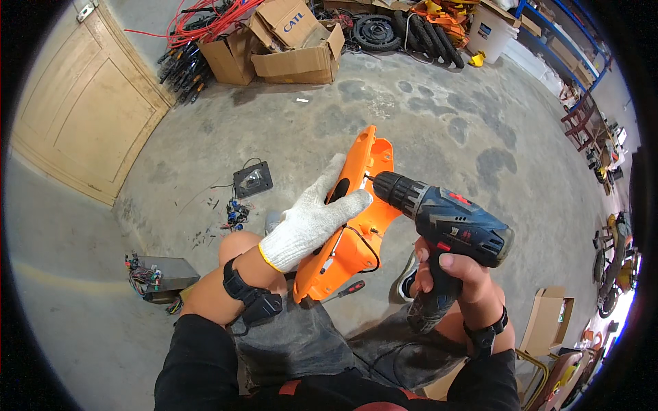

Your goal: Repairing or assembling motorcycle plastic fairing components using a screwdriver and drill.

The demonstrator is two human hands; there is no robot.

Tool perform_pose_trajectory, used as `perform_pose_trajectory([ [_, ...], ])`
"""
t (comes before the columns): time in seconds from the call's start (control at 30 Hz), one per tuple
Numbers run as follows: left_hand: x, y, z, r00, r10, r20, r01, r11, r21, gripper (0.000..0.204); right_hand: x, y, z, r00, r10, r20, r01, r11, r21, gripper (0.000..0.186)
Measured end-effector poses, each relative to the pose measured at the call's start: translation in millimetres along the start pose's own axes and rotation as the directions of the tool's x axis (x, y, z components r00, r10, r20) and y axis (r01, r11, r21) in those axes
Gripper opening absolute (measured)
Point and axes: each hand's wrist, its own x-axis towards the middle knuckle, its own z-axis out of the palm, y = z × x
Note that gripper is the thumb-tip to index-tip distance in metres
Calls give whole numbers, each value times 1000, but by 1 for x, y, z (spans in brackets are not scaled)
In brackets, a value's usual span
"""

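Note:
My left hand (312, 216), in a white knit glove, grips an orange plastic cover (325, 272) that stands tilted over my lap. Its thumb lies across the near face, and the other fingers reach round the far edge. A thin black cable (375, 250) runs along the cover's inside. Bare, my right hand (449, 270) is wrapped round the handle of a dark blue cordless drill (462, 225). The drill's chuck points left, with its bit at the cover's inner side; whether the bit sits in a screw is too small to tell.
On the floor by my legs lie a screwdriver (351, 288), a black square plate (253, 179), a tangle of connectors (236, 214) and a grey metal box (171, 272) with wires. Cardboard boxes (295, 65) and tyres (375, 33) stand at the back. An open carton (547, 320) is at right.

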Motion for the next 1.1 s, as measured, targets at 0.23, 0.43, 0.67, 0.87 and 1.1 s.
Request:
perform_pose_trajectory([
  [0.23, -1, 1, 2, 999, 26, -31, -24, 998, 52, 98, 2, -2, 7, 993, 23, -119, -21, 1000, 22, 62],
  [0.43, 0, 1, 5, 999, 36, -39, -36, 999, 6, 97, 3, -3, 9, 991, 35, -128, -22, 995, 97, 65],
  [0.67, -3, 17, 4, 993, 110, -38, -103, 982, 160, 92, 7, -1, 3, 997, 8, -76, 10, 973, 232, 68],
  [0.87, -1, 9, 6, 995, 69, -69, -58, 988, 140, 91, 8, -1, 1, 999, 16, -45, -5, 973, 233, 54],
  [1.1, 0, 4, 4, 996, 82, -44, -80, 996, 31, 97, 4, -1, 8, 998, 17, -63, -9, 993, 120, 56],
])
